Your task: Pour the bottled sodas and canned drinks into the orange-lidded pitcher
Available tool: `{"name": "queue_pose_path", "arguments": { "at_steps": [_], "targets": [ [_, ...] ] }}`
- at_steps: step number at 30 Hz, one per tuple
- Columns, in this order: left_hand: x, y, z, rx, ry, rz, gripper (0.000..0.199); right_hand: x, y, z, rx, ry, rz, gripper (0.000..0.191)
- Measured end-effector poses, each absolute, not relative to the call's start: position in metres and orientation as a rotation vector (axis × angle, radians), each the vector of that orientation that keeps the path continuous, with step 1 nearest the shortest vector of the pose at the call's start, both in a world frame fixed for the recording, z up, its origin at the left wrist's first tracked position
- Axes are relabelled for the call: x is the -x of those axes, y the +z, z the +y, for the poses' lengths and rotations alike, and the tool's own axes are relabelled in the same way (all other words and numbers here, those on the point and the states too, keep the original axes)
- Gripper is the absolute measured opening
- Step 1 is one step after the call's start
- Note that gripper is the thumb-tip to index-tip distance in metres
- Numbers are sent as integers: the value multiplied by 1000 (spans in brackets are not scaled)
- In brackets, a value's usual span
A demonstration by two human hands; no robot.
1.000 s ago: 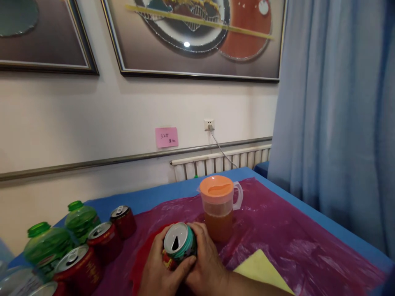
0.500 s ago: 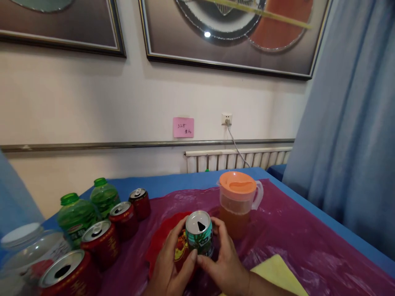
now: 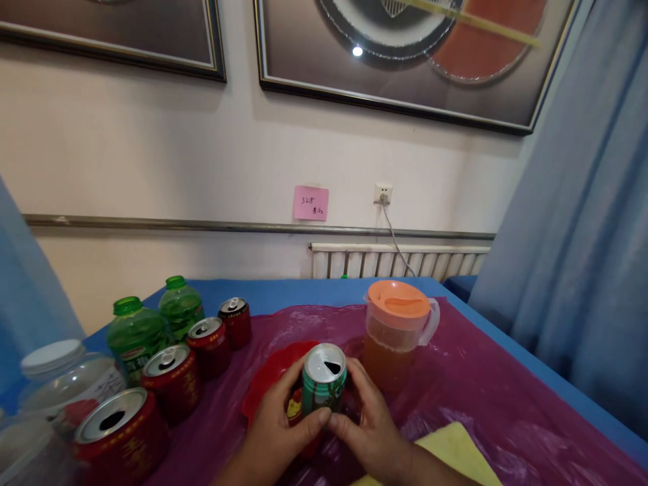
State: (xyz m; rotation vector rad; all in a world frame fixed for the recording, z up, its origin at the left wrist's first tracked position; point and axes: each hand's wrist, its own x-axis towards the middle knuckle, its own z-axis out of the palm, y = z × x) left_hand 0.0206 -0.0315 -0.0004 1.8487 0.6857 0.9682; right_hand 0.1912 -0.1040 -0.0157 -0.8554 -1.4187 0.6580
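Observation:
A green drink can [image 3: 324, 388] stands upright between my two hands, its silver top facing up with a dark opening in it. My left hand [image 3: 278, 418] is curled round the can's left side, and my right hand [image 3: 369, 418] round its right side. Both thumbs meet at the front of the can. Behind and left of it lies a red dish [image 3: 268, 371] with a yellow pattern or contents, partly hidden by my left hand. A clear pitcher [image 3: 392, 344] with an orange lid and amber liquid is just beyond my right hand.
Several red cans [image 3: 172, 385] form a row on the left, beside green bottles [image 3: 136, 337] and a white-lidded jar [image 3: 65, 378]. A yellow cloth [image 3: 455, 452] lies at the front right on the purple plastic sheet [image 3: 511, 405]. A blue curtain [image 3: 567, 256] hangs at the right.
The can has turned between my hands: its opening now points more to the right and its printed side has shifted. The whole view has swung slightly left.

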Motion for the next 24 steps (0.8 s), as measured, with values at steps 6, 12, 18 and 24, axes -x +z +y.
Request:
{"name": "queue_pose_path", "arguments": {
  "at_steps": [6,12,18,24],
  "targets": [
    [-25,14,-31,-1906,1141,941,60,-189,-24,-104,1055,343,-1378,56],
    [-26,21,-30,-1942,1196,1148,61,-207,-9,-121,1046,163,-1356,35],
    [-25,12,-27,-1971,1226,1153,61,-286,-5,-128,1218,-5,-867,41],
    [-27,13,-25,-1993,1241,1229,60,-348,-2,-83,1342,132,-605,64]
  ]
}}
